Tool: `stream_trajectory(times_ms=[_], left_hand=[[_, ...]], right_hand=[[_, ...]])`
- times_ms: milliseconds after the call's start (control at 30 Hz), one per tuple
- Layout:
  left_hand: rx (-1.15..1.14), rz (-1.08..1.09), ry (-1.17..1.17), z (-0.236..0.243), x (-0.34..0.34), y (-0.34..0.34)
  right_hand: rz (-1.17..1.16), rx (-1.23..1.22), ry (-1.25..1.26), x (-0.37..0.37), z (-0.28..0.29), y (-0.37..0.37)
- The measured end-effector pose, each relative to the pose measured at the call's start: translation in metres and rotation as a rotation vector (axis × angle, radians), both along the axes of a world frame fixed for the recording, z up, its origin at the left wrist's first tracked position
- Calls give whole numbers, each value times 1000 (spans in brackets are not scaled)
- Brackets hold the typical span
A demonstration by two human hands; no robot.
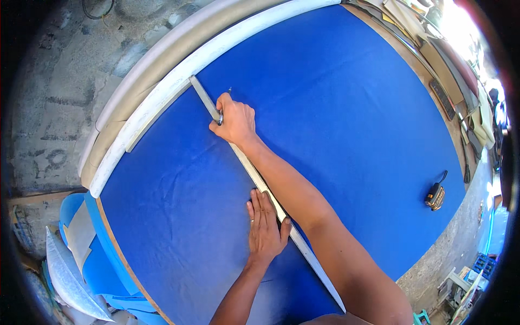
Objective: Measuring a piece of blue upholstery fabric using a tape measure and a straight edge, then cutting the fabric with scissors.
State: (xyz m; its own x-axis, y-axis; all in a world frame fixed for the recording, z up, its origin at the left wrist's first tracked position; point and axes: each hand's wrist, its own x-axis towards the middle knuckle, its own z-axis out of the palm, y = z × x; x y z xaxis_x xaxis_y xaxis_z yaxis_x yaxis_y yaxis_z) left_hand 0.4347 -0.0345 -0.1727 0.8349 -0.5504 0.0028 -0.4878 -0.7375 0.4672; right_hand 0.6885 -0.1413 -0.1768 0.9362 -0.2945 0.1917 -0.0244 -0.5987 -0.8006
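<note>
A long L-shaped straightedge (249,167) lies across a wide blue sheet (346,130) of smooth, leather-like material. Its short leg runs along a white roll (146,103) at the far left. My left hand (264,227) lies flat with its fingers stretched out, pressing beside and onto the middle of the straightedge. Farther up, my right hand (237,120) is closed around a dark pen (220,116), resting at the straightedge near its corner. Part of the straightedge is hidden under that hand.
A black-and-yellow tape measure (435,196) sits on the sheet at the right. Beige rolls (116,116) lie beyond the white one. Blue offcuts (97,260) hang at the lower left. Strips and scraps (449,70) crowd the far right edge, near a dark remote-like object (442,99).
</note>
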Motion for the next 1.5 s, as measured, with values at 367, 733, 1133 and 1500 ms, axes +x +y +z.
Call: stream_trajectory(times_ms=[367,733,1133,1500], left_hand=[[5,1,-1,1,-1,0],[4,-4,1,2,0,1],[-54,3,0,3,1,0],[11,-11,-36,-2,2,6]], right_hand=[[-14,9,23,2,1,0],[19,7,-21,1,-1,-2],[-103,235,22,27,6,-10],[73,162,-52,153,6,-24]])
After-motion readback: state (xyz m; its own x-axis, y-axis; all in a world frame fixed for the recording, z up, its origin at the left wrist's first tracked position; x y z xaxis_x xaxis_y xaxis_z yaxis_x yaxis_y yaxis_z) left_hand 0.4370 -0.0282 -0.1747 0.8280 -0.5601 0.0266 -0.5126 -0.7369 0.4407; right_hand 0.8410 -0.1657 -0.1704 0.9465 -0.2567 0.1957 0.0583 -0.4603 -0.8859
